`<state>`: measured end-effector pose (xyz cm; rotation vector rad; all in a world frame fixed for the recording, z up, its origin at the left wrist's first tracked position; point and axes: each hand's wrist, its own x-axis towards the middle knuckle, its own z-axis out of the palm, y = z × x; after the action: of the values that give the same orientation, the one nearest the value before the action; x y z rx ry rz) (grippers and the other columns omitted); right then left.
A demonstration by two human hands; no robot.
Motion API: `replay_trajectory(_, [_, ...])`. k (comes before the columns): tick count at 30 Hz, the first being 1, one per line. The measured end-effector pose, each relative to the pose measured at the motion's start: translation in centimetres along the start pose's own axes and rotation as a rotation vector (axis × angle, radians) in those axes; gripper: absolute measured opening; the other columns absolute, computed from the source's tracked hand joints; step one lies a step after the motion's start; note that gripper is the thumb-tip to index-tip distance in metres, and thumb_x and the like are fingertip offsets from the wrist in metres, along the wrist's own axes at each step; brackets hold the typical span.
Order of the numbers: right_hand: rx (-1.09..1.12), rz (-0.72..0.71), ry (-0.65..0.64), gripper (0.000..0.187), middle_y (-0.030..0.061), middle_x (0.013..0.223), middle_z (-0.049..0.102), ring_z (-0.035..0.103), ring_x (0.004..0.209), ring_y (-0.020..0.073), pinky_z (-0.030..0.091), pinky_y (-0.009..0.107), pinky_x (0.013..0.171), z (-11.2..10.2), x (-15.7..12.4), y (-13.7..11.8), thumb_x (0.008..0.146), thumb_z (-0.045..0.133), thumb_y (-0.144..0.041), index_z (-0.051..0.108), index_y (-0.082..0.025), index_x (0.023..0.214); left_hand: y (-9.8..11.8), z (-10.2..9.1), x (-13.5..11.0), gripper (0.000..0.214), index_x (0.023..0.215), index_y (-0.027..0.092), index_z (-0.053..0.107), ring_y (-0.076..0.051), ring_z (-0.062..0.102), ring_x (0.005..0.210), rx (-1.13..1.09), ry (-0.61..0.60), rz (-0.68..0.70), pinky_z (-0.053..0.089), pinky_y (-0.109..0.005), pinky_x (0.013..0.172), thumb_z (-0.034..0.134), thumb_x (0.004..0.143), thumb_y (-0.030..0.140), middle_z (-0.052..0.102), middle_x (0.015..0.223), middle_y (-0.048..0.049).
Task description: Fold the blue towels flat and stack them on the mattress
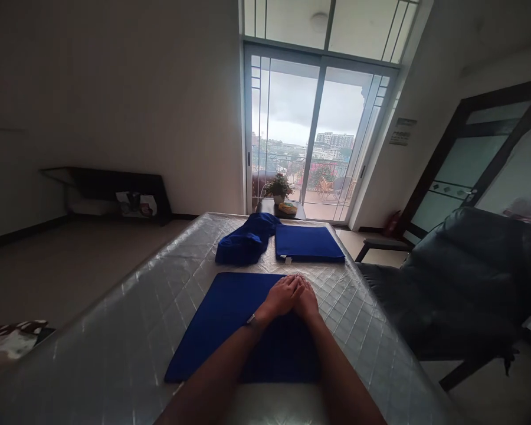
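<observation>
Three pieces of blue cloth lie on the silver quilted mattress (128, 336), and the flat blue panel (228, 319) nearest the person is the one under both hands. It sits on the near middle of the mattress, its side edges running away from the body toward the sliding glass door (323, 130) and its near and far edges lying crosswise. The slanted view foreshortens it, so its long axis is uncertain, though it seems to run away from the person.

The panel is deep blue and four-sided, spread smooth with fairly straight edges; the forearms cover much of its right half. Two hands meet near its far right corner: the left hand (284, 295) partly overlaps the right hand (308, 301). The fingers of each are held close together, reaching forward; whether they pinch the cloth cannot be told. One wristband (251, 320) circles the left wrist.

Beyond the panel are two other blue pieces: one crumpled blue cloth (248, 239) on the left and one flat blue square (310, 243) on the right, with one white tag (288, 260) at its near edge. Past the mattress stands one potted plant (279, 188), beside one yellow packet (287, 208).
</observation>
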<state>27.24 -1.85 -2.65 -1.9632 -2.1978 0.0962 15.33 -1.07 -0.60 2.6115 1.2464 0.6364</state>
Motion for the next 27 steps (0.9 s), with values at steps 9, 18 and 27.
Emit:
replay_trajectory(9, [0.024, 0.022, 0.006, 0.057, 0.0095, 0.158, 0.025, 0.015, 0.147, 0.0185, 0.012, 0.033, 0.118, -0.3, 0.1, -0.5, 0.098, 0.023, -0.029, 0.028, -0.007, 0.151, -3.1, 0.9, -1.1, 0.075, 0.145, 0.002, 0.037, -0.029, 0.027, 0.145, 0.005, -0.059, -0.086, 0.020, -0.044, 0.118, 0.015, 0.098, 0.056, 0.037, 0.152, -0.0212])
replay_trajectory(18, [0.060, 0.056, 0.016, 0.059, 0.0088, 0.158, 0.025, 0.016, 0.147, 0.0179, 0.012, 0.034, 0.118, 0.0, 0.5, -0.5, 0.099, 0.023, -0.034, 0.029, -0.007, 0.150, -6.2, -0.7, -3.2, 0.077, 0.148, 0.007, 0.035, -0.027, 0.021, 0.148, 0.061, -0.069, -0.195, 0.014, -0.042, 0.122, 0.018, 0.096, 0.061, 0.029, 0.157, -0.0166])
replay_trajectory(27, [0.063, 0.062, 0.014, 0.059, 0.0083, 0.158, 0.025, 0.017, 0.147, 0.0178, 0.010, 0.033, 0.118, -0.1, 0.4, -0.5, 0.099, 0.021, -0.034, 0.029, -0.007, 0.151, -10.1, -2.3, -5.2, 0.081, 0.149, 0.009, 0.032, -0.029, 0.019, 0.148, 0.082, -0.081, -0.302, 0.012, -0.046, 0.122, 0.016, 0.094, 0.066, 0.027, 0.158, -0.0152])
